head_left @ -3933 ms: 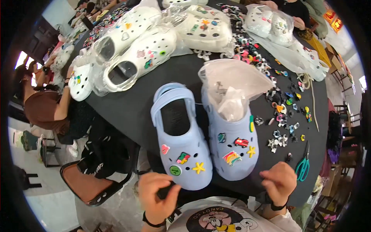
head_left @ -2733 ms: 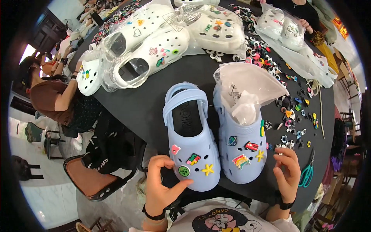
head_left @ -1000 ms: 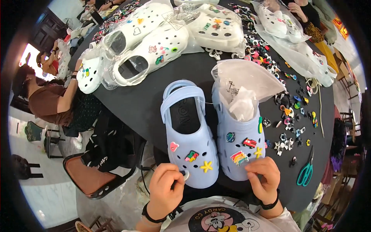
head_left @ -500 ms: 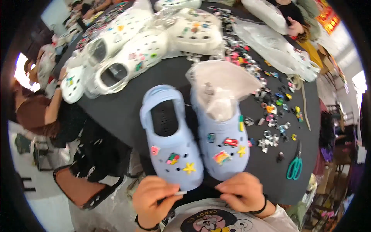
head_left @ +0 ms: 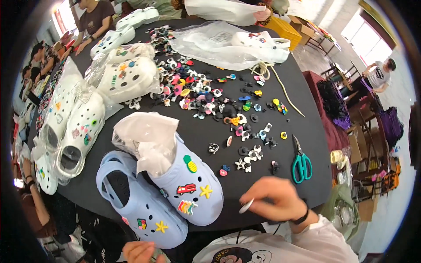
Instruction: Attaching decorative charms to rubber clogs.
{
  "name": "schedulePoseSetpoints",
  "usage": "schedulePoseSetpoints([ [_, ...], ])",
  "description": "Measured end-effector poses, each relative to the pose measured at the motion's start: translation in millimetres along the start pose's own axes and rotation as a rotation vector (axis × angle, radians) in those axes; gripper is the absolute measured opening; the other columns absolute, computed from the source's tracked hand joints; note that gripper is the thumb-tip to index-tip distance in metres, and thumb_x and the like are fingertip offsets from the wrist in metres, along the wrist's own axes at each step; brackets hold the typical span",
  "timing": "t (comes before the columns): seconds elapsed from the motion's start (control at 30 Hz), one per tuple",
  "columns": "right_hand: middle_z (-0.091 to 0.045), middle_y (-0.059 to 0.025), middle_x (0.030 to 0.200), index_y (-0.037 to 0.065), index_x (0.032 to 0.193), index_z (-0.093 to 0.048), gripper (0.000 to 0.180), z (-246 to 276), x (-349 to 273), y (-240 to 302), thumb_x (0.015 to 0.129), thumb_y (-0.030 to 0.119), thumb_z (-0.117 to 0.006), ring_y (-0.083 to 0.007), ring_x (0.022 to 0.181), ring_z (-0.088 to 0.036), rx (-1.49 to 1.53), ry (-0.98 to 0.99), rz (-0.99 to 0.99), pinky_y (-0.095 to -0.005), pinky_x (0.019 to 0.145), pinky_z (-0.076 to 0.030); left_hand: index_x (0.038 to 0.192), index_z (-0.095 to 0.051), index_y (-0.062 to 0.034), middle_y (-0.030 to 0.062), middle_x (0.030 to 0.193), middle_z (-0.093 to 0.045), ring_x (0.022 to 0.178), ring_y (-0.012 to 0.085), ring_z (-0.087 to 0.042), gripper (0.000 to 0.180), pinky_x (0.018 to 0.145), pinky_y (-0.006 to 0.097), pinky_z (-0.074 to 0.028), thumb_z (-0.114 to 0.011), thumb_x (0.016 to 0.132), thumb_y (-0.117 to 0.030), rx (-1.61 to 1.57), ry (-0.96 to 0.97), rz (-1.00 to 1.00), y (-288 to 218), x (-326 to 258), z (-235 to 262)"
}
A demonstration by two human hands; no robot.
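Observation:
Two light-blue clogs stand side by side on the black table. The left clog (head_left: 151,215) carries a yellow starfish charm (head_left: 161,226); the right clog (head_left: 206,175) has pineapple, red fire truck and starfish charms, with crumpled white wrapping (head_left: 147,138) stuffed in its opening. To the right of their toes, my right hand (head_left: 274,201) pinches a small flat white piece (head_left: 246,205) between thumb and fingers. My left hand (head_left: 141,252), cut off by the lower edge, is near the left clog's toe. Its fingers are curled; what they hold, if anything, is hidden.
Loose shoe charms (head_left: 201,92) are scattered over the table's middle. Teal-handled scissors (head_left: 301,164) lie at the right, near a pale cord (head_left: 285,90). Bagged white clogs (head_left: 81,125) stand at left, another white clog (head_left: 258,44) far off. Other people sit at the far left.
The white piece has gone from my left hand to my right. My right hand has lifted off to the right of the clogs. The view has turned rightward.

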State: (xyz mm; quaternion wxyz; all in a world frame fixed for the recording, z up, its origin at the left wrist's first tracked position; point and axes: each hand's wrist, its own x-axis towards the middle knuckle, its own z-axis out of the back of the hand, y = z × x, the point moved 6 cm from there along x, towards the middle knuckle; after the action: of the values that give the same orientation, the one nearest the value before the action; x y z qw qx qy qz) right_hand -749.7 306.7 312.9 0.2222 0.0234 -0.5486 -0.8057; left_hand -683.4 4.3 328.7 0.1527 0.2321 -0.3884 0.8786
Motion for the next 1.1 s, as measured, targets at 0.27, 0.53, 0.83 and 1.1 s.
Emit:
schedulePoseSetpoints([
  [0.27, -0.065, -0.0030, 0.092, 0.004, 0.118, -0.063, 0.028, 53.1, 9.2, -55.8, 0.090, 0.001, -0.064, -0.0051, 0.081, -0.060, 0.029, -0.116, -0.336, -0.0213, 0.068, -0.047, 0.124, -0.055, 0.0063, 0.0243, 0.128, -0.053, 0.114, 0.0395, -0.052, 0.052, 0.100, 0.048, -0.039, -0.066, 0.091, -0.033, 0.201, -0.130, 0.181, 31.9, 8.6, -12.7],
  [0.53, -0.069, -0.0039, 0.095, 0.010, 0.114, -0.067, 0.026, 33.1, 49.5, -91.2, 0.087, 0.007, -0.068, -0.0129, 0.073, -0.063, -0.262, 0.115, -0.263, -0.0276, 0.066, -0.051, 0.142, -0.041, 0.0007, 0.0288, 0.148, -0.034, 0.133, 0.0448, -0.038, 0.074, 0.107, 0.054, -0.031, -0.067, 0.086, -0.040, 0.212, -0.077, 0.202, 48.8, -2.0, -31.6],
  [0.83, -0.063, -0.0047, 0.084, 0.015, 0.104, -0.067, 0.019, 53.3, 78.0, -33.3, 0.087, 0.023, -0.067, -0.0262, 0.075, -0.066, -0.705, 0.088, 0.005, -0.0381, 0.063, -0.053, 0.143, -0.040, 0.0012, 0.0299, 0.148, -0.032, 0.134, 0.0444, -0.036, 0.079, 0.108, 0.055, -0.030, -0.071, 0.083, -0.040, 0.172, -0.094, 0.206, 52.4, -2.5, -31.6],
  [1.1, -0.064, -0.0112, 0.102, 0.008, 0.110, -0.066, 0.025, 79.3, 183.8, -90.3, 0.086, 0.017, -0.064, -0.0300, 0.102, -0.061, -0.736, -0.050, 0.252, -0.0406, 0.087, -0.050, 0.144, -0.038, 0.0004, 0.0288, 0.149, -0.030, 0.135, 0.0436, -0.035, 0.078, 0.109, 0.054, -0.028, -0.071, 0.083, -0.036, 0.107, -0.103, 0.202, 53.6, -4.8, -34.2],
])
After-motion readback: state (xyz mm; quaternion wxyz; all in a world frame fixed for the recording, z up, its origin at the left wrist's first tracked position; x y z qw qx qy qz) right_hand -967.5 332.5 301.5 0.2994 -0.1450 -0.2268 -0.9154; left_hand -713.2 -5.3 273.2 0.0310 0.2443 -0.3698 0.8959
